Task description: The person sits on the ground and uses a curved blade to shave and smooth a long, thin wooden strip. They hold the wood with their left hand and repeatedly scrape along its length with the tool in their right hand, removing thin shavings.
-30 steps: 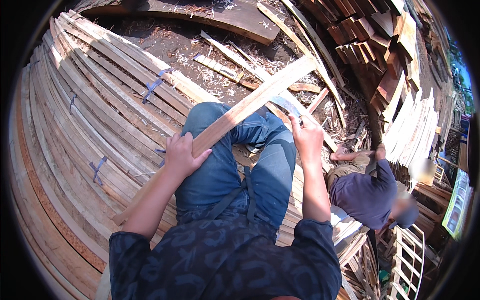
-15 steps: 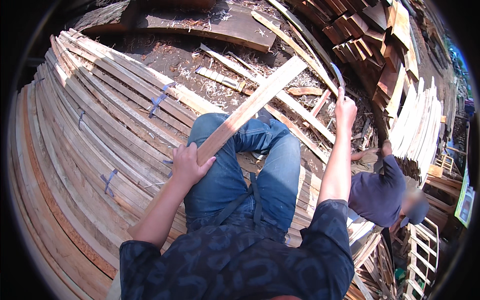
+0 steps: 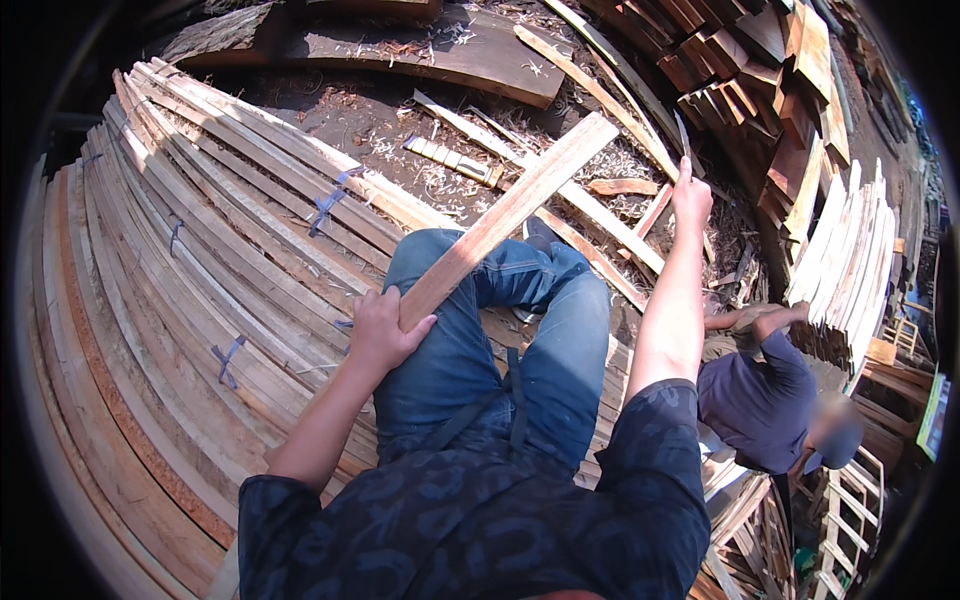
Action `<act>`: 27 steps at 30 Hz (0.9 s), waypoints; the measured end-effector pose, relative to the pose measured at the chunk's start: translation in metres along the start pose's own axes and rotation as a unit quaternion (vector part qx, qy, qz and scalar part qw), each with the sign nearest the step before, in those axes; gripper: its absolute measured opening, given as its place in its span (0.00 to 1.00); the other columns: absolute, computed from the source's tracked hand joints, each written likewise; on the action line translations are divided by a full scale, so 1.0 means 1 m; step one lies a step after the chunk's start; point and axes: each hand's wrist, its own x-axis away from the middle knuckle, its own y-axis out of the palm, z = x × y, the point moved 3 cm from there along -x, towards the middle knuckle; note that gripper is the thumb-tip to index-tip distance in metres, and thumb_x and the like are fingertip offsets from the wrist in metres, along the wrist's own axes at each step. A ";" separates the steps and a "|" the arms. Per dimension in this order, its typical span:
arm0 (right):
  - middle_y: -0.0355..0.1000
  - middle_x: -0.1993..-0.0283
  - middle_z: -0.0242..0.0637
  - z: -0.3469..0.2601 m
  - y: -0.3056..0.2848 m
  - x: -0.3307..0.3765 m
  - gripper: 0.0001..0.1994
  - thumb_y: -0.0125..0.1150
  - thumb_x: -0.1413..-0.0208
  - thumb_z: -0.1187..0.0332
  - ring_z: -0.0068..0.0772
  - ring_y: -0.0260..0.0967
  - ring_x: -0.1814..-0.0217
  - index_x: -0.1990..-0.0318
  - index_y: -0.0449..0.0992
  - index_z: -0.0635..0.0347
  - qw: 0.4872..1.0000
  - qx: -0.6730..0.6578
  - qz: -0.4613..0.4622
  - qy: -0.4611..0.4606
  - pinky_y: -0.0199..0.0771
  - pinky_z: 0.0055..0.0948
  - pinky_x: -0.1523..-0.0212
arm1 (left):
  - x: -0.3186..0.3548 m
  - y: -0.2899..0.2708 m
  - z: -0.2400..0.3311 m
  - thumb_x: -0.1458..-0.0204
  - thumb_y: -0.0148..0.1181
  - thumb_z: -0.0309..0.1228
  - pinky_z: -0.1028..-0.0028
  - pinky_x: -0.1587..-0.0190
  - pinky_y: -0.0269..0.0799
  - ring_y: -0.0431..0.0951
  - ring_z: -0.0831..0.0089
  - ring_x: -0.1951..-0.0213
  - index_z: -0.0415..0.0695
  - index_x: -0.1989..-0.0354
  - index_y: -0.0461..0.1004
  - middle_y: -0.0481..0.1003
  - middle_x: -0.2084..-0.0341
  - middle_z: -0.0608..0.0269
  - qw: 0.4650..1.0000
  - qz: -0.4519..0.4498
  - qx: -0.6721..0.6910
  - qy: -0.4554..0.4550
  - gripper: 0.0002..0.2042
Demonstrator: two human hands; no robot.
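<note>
The dark shirt (image 3: 480, 530) bears a faded blue, brushstroke-like print and short sleeves (image 3: 655, 430), with bare left hand (image 3: 388, 328) and right hand (image 3: 691, 198) beyond it, and faded blue jeans (image 3: 425, 390) and a dark, narrow strap (image 3: 516, 390) just past its hem.

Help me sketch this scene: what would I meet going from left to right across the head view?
Pile of wooden strips, left hand, wooden plank, right hand, another person's dark blue shirt, ladder-like wooden frame.
</note>
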 end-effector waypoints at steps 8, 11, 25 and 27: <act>0.66 0.85 0.50 -0.025 -0.013 0.125 0.29 0.51 0.37 0.48 0.43 0.66 0.81 0.78 0.73 0.69 0.976 -0.021 -0.155 -0.151 0.63 0.41 0.74 | 0.016 -0.014 0.001 0.59 0.66 0.55 0.59 0.61 0.62 0.72 0.54 0.68 0.43 0.74 0.70 0.73 0.78 0.52 0.999 0.020 -0.013 -0.035 0.25; 0.55 0.88 0.37 0.012 0.007 0.161 0.27 0.51 0.35 0.53 0.29 0.50 0.82 0.80 0.68 0.69 0.969 -0.174 -0.121 -0.127 0.52 0.37 0.78 | 0.007 -0.023 0.009 0.58 0.68 0.50 0.58 0.63 0.68 0.75 0.52 0.69 0.42 0.75 0.72 0.74 0.77 0.51 0.998 -0.011 0.032 -0.061 0.22; 0.52 0.88 0.30 -0.033 -0.043 0.234 0.28 0.50 0.34 0.52 0.21 0.48 0.84 0.83 0.60 0.63 0.910 -0.334 -0.154 -0.188 0.47 0.30 0.82 | -0.023 -0.053 0.023 0.47 0.64 0.43 0.66 0.73 0.74 0.79 0.63 0.79 0.36 0.69 0.77 0.76 0.81 0.56 0.875 -0.278 0.352 -0.180 0.18; 0.49 0.87 0.37 -0.069 -0.052 0.240 0.28 0.54 0.37 0.53 0.26 0.44 0.82 0.82 0.60 0.66 0.908 -0.305 -0.140 -0.252 0.48 0.33 0.82 | -0.020 -0.051 0.014 0.48 0.65 0.44 0.69 0.73 0.75 0.80 0.67 0.79 0.33 0.69 0.77 0.77 0.80 0.54 0.846 -0.323 0.369 -0.212 0.21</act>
